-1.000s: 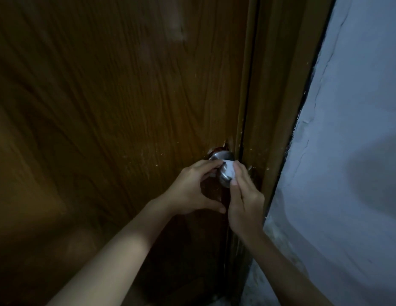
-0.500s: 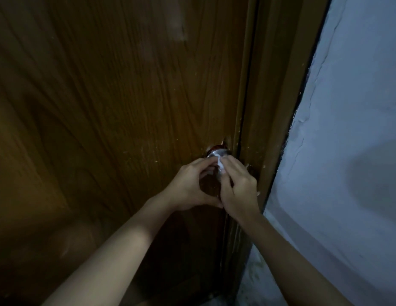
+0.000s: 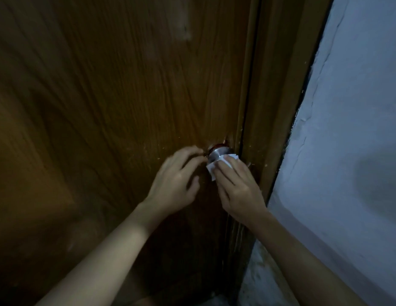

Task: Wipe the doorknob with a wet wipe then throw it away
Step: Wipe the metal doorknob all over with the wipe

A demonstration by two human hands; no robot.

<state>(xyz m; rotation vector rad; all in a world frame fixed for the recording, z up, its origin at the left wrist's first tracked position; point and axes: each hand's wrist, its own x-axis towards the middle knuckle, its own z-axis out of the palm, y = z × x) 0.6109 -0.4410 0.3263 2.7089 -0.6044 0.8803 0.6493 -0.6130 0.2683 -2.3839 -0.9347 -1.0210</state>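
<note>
A round silver doorknob sticks out of a brown wooden door near its right edge. My right hand presses a white wet wipe over the front and lower side of the knob, fingers flat on it. Just left of the knob is my left hand, blurred, its fingers spread and curved, holding nothing. The wipe and my right fingers hide most of the knob.
The wooden door frame runs up right beside the knob. A pale painted wall with cracks fills the right side. Rough floor shows at the bottom by the frame. The scene is dim.
My left hand has let go of the knob and drawn back to the left, fingers opening. My right hand has spread the wipe wider over the knob's front.
</note>
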